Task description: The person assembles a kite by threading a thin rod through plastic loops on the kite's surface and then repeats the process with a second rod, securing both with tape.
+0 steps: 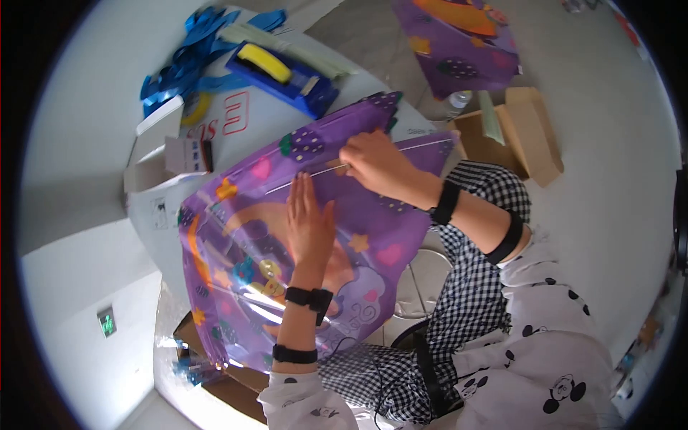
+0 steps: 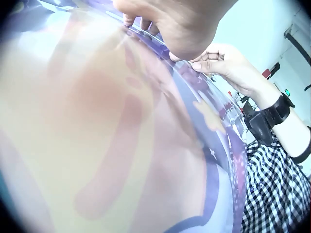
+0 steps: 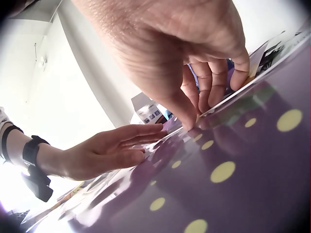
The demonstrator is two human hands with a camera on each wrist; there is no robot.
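A glossy purple plastic sheet point(image 1: 373, 269), printed with stars, hearts and spotted strawberries, spreads over the table edge toward the person's lap. Along its upper part runs a thin white strip point(image 1: 285, 186). My right hand point(image 1: 383, 166) pinches at this strip with thumb and fingertips; in the right wrist view the right hand point(image 3: 194, 63) has its thumb and fingers meeting along the sheet's white line. Flat on the sheet, just below the strip's left end, rests my left hand point(image 1: 309, 226) with fingers straight. The right wrist view shows the left hand point(image 3: 109, 151) extended alongside.
A blue tape dispenser point(image 1: 304, 93) with a yellow part and blue ribbon point(image 1: 190, 61) lie at the back of the table. An opened small white box point(image 1: 175, 158) stands left. Right of the table are a cardboard box point(image 1: 530, 129), a bottle point(image 1: 459, 100) and another purple printed piece point(image 1: 459, 64).
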